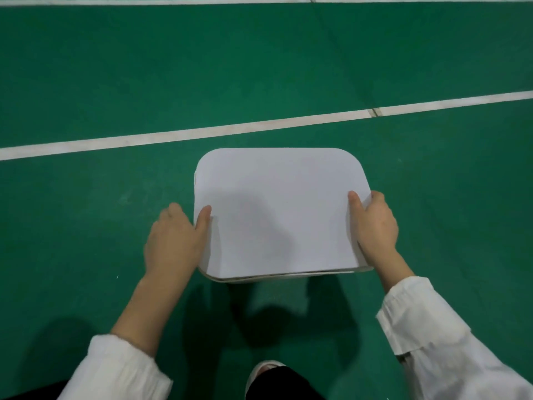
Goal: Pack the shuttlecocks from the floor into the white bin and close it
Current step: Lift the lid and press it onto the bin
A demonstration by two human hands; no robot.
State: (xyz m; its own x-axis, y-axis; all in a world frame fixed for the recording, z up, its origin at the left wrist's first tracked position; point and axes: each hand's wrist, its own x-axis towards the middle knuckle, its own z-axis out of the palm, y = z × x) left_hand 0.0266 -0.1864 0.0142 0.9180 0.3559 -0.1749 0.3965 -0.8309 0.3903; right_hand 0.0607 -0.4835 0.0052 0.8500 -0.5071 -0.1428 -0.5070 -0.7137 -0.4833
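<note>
A white bin stands on the green floor in front of me, covered by its flat white lid [277,209]. Only a thin strip of the bin's rim [245,280] shows under the lid's near edge. My left hand [176,241] grips the lid's left edge, thumb on top. My right hand [372,223] grips the lid's right edge, thumb on top as well. The bin's inside is hidden by the lid. No shuttlecocks are in sight on the floor.
Green court floor [115,82] lies all around, crossed by a white line [202,131] just beyond the bin and another at the top. My shoe and dark trouser leg [271,379] are at the bottom, close to the bin.
</note>
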